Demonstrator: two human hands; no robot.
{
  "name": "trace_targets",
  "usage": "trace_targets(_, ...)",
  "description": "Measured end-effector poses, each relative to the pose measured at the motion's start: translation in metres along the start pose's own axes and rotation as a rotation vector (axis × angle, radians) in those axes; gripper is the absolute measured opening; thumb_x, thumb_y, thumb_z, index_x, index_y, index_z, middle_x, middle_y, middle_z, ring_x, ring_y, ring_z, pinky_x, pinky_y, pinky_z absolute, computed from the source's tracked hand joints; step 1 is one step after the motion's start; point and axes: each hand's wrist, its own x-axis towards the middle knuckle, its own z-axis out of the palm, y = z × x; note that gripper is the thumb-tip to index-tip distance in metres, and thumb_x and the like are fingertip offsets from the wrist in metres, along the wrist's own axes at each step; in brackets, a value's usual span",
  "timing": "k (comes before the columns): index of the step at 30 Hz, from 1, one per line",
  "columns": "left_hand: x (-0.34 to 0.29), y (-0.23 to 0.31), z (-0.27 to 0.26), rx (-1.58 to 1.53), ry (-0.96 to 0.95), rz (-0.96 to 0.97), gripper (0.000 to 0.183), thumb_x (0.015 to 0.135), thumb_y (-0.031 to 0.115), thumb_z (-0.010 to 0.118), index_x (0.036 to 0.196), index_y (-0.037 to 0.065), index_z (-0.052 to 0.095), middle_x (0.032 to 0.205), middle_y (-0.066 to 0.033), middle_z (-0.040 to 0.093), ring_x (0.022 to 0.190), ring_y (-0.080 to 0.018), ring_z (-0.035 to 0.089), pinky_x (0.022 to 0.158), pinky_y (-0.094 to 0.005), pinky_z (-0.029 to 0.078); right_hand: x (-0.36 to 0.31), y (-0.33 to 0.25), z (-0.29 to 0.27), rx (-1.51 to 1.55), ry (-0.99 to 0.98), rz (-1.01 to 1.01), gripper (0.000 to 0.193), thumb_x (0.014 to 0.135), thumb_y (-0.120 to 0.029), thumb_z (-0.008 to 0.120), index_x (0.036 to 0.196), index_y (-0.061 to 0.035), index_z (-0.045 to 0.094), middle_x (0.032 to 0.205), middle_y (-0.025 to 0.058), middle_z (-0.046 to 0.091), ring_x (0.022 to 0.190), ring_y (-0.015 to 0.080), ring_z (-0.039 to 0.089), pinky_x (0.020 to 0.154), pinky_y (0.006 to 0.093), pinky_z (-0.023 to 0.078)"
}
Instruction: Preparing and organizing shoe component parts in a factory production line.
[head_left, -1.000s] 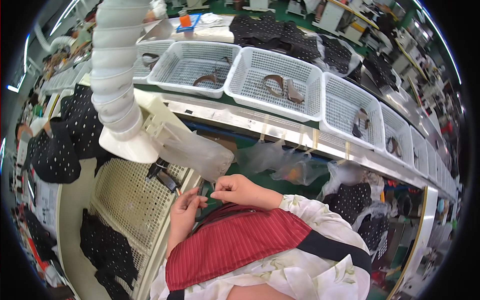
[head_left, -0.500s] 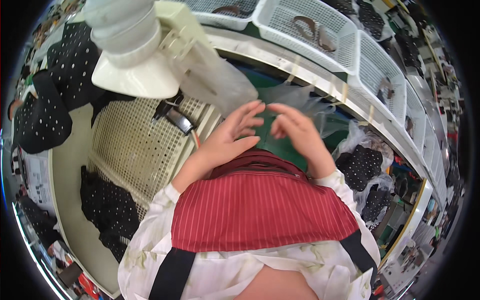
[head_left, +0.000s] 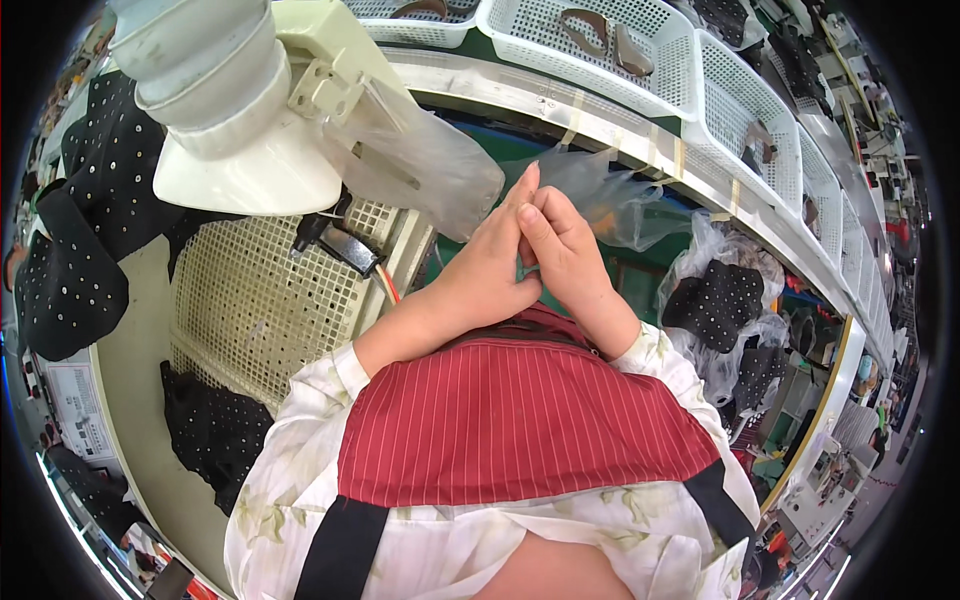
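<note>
Above the red striped apron (head_left: pixel 510 420), the left hand (head_left: pixel 490 265) and right hand (head_left: pixel 565 255) meet, fingers extended and pressed together — open, with nothing seen between them. Just beyond the fingertips hangs a clear plastic bag (head_left: pixel 610 200). Left of the left hand lies a cream perforated grid (head_left: pixel 265 300) with a small black clip (head_left: pixel 335 240) on it — studded black fabric (head_left: pixel 720 300) sits right of the right hand.

Packaging-wise it's mostly plastic bags: a crumpled clear plastic bag (head_left: pixel 610 200) sits just past the fingertips of the pressed-together hands, and another clear bag (head_left: pixel 420 160) hangs just left of them. Off to the right, a clear bag stuffed with black studded fabric (head_left: pixel 722 300); far lower left, a white printed paper sheet (head_left: pixel 75 400).
</note>
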Motion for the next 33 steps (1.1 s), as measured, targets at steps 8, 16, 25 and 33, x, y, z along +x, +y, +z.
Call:
trace_targets(8, -0.006, -0.008, -0.001, 0.099, 0.042, -0.047, 0.099, 0.071, 0.013, 0.069, 0.143, 0.000, 0.003, 0.147, -0.0214, 0.016, 0.136, -0.0343, 0.021, 0.107, -0.0470, 0.023, 0.006, 0.010, 0.005, -0.060, 0.068, 0.114, 0.033, 0.092, -0.028, 0.055, 0.070, -0.0047, 0.050, 0.059, -0.0030, 0.044, 0.055, 0.0051, 0.039, 0.049, 0.0228, 0.035)
trace_targets(16, -0.022, -0.019, 0.001, 0.311, -0.053, -0.141, 0.107, 0.066, 0.021, 0.077, 0.144, 0.005, 0.005, 0.149, -0.0186, 0.013, 0.138, -0.0341, 0.014, 0.108, -0.0509, 0.019, 0.018, 0.014, 0.005, -0.197, 0.077, 0.016, 0.031, 0.085, -0.025, 0.066, 0.068, -0.0045, 0.051, 0.063, -0.0052, 0.046, 0.060, 0.0039, 0.038, 0.053, 0.0216, 0.035)
trace_targets(25, -0.031, -0.019, -0.013, -0.601, -0.032, -0.219, 0.114, 0.070, 0.023, 0.078, 0.145, 0.008, -0.006, 0.148, -0.0173, 0.015, 0.138, -0.0302, 0.016, 0.109, -0.0364, 0.020, 0.027, 0.009, 0.006, 0.159, -0.220, 0.204, 0.021, 0.089, -0.024, 0.059, 0.080, -0.0055, 0.056, 0.067, -0.0003, 0.056, 0.061, 0.0076, 0.051, 0.056, 0.0213, 0.042)
trace_targets(33, -0.001, 0.000, 0.013, -0.019, 0.117, -0.015, 0.109, 0.068, 0.020, 0.078, 0.146, 0.007, 0.003, 0.143, -0.0188, 0.026, 0.132, -0.0305, 0.029, 0.106, -0.0356, 0.026, 0.032, -0.012, -0.036, -0.082, -0.273, 0.199, 0.022, 0.093, -0.025, 0.052, 0.084, -0.0055, 0.057, 0.072, 0.0012, 0.059, 0.066, 0.0079, 0.054, 0.059, 0.0207, 0.043)
